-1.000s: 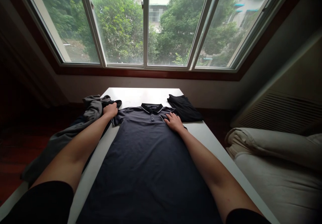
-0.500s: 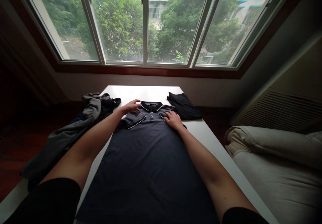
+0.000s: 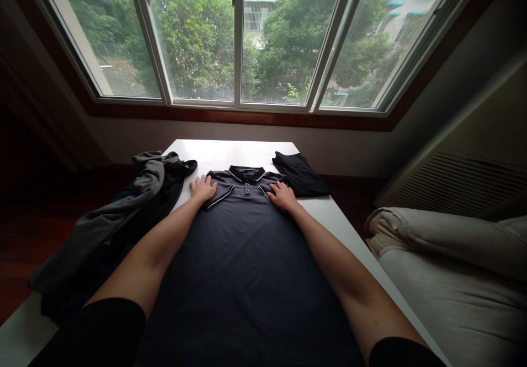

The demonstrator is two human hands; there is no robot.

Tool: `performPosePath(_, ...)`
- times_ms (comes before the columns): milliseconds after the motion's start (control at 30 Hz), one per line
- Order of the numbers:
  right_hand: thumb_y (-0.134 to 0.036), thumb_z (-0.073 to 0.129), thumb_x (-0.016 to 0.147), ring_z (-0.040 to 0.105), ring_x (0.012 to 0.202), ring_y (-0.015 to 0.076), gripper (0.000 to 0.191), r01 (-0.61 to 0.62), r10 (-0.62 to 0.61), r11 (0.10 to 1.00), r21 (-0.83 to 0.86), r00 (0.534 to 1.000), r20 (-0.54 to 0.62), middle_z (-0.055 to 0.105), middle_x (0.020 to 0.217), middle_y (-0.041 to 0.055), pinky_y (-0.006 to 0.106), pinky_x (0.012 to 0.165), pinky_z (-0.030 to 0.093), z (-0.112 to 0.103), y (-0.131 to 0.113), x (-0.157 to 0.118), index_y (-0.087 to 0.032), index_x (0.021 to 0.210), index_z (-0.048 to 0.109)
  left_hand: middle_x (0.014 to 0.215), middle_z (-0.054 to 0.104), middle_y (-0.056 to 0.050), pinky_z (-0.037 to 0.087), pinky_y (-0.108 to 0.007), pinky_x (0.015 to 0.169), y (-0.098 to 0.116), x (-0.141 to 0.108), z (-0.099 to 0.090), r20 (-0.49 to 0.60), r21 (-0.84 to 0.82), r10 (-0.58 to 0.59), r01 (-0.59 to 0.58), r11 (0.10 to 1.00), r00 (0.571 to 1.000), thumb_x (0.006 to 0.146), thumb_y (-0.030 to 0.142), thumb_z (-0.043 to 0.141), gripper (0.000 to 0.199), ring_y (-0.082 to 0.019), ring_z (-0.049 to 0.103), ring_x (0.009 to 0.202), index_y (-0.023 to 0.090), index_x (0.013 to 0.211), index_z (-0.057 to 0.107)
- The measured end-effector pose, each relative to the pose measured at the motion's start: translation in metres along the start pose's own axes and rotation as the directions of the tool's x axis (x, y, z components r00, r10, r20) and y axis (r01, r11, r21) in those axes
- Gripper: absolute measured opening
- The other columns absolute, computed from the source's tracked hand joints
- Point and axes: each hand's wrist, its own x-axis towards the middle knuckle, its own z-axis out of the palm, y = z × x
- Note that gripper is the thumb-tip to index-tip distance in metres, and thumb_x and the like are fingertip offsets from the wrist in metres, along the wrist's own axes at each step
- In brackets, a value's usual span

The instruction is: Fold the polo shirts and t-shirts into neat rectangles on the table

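A dark navy polo shirt (image 3: 251, 262) lies spread front side up, its black collar at the far end and both short sleeves folded inward over the chest. On the outer edge of the left sleeve rests my left hand (image 3: 203, 189), fingers apart and pointing away from me. My right hand (image 3: 282, 195) lies flat on the right sleeve near the shoulder, its fingers spread. Neither hand grips the cloth.
The shirt is on a white table (image 3: 230, 148). A folded black garment (image 3: 300, 174) sits at the far right corner. Grey and dark clothes (image 3: 111, 213) are heaped along the left edge. A beige sofa (image 3: 453, 279) stands right, windows ahead.
My left hand has moved left and slightly nearer, from beside the collar to the left sleeve's outer edge, and now lies flatter. My right hand has stayed almost in place.
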Motion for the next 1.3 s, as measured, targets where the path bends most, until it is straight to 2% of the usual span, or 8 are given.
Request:
performPosePath(233,-0.065,0.032,0.104,0.02,0.156,0.0315,0.065,0.061,-0.061,0.998,0.004,0.998,0.015,0.024,0.17,0.0078,0.055,0.124,0.016,0.003,-0.005,0.001,-0.032,0.159,0.04,0.165,0.034,-0.017,0.019,-0.065,0.118,-0.015,0.009,-0.012,-0.074,0.079,-0.06,0.065,0.995,0.996,0.1,0.056,0.03,0.067,-0.042,0.025,0.151,0.021,0.155,0.046)
performPosePath(367,-0.059,0.038,0.104,0.024,0.155,0.0312,0.059,0.073,-0.072,0.997,0.041,0.997,-0.021,0.03,0.168,0.0074,0.051,0.123,0.023,0.005,0.0,0.006,-0.03,0.155,0.047,0.159,0.042,-0.017,0.026,-0.058,0.118,-0.012,-0.003,-0.026,-0.167,0.079,-0.025,0.039,0.996,0.986,0.103,0.045,0.03,0.057,-0.037,0.035,0.145,0.017,0.148,0.052)
performPosePath(500,-0.048,0.044,0.105,0.03,0.153,0.0264,0.05,0.167,-0.165,0.986,0.023,0.982,-0.089,0.038,0.164,0.006,0.04,0.124,0.026,0.001,0.014,0.015,-0.027,0.148,0.057,0.155,0.048,-0.011,0.029,-0.043,0.12,0.013,-0.031,-0.027,-0.248,0.084,0.238,-0.224,0.971,0.939,0.104,0.039,0.032,0.05,-0.028,0.041,0.141,0.02,0.143,0.057)
performPosePath(633,-0.05,0.044,0.105,0.03,0.153,0.0273,0.057,0.166,-0.168,0.985,-0.044,0.984,-0.053,0.036,0.164,0.0101,0.037,0.125,0.023,-0.003,0.03,0.024,-0.022,0.153,0.051,0.159,0.044,-0.008,0.021,-0.044,0.124,0.029,-0.06,-0.01,-0.124,0.091,0.496,-0.488,0.868,0.859,0.104,0.049,0.038,0.052,-0.028,0.032,0.149,0.025,0.147,0.054)
performPosePath(767,-0.052,0.037,0.107,0.026,0.155,0.0285,0.062,0.092,-0.093,0.994,-0.057,0.996,-0.008,0.029,0.167,0.0136,0.038,0.126,0.02,0.0,0.032,0.031,-0.018,0.159,0.043,0.17,0.026,-0.008,0.014,-0.054,0.124,0.012,-0.06,-0.002,0.064,0.086,0.35,-0.355,0.931,0.935,0.102,0.064,0.033,0.068,-0.032,0.019,0.156,0.028,0.161,0.035)
performPosePath(1033,-0.062,0.037,0.105,0.02,0.156,0.0306,0.066,0.073,-0.073,0.997,-0.004,0.997,-0.002,0.023,0.17,0.0123,0.044,0.124,0.019,0.004,0.012,0.031,-0.024,0.159,0.041,0.172,0.016,-0.011,0.013,-0.055,0.124,-0.022,-0.04,-0.018,0.109,0.119,0.181,-0.194,0.974,0.977,0.101,0.071,0.019,0.079,-0.033,0.01,0.158,0.025,0.164,0.028)
performPosePath(1200,-0.04,0.042,0.106,0.039,0.146,0.0247,0.047,0.112,-0.112,0.994,-0.01,0.979,-0.171,0.041,0.161,0.0102,0.034,0.12,0.029,-0.006,0.017,0.033,-0.023,0.146,0.057,0.169,0.026,-0.015,0.011,-0.059,0.123,-0.004,-0.055,-0.032,0.039,0.124,0.151,-0.155,0.98,0.988,0.101,0.067,0.026,0.076,-0.036,0.016,0.157,0.02,0.161,0.036)
performPosePath(1300,-0.037,0.046,0.104,0.051,0.133,0.0267,0.044,0.018,-0.021,1.0,-0.016,0.974,-0.224,0.057,0.146,0.0124,0.036,0.113,0.037,-0.017,0.025,0.042,-0.022,0.142,0.06,0.162,0.039,-0.017,0.017,-0.056,0.123,0.035,-0.086,-0.037,-0.072,0.1,0.321,-0.313,0.944,0.944,0.102,0.056,0.04,0.065,-0.035,0.028,0.151,0.017,0.154,0.046)
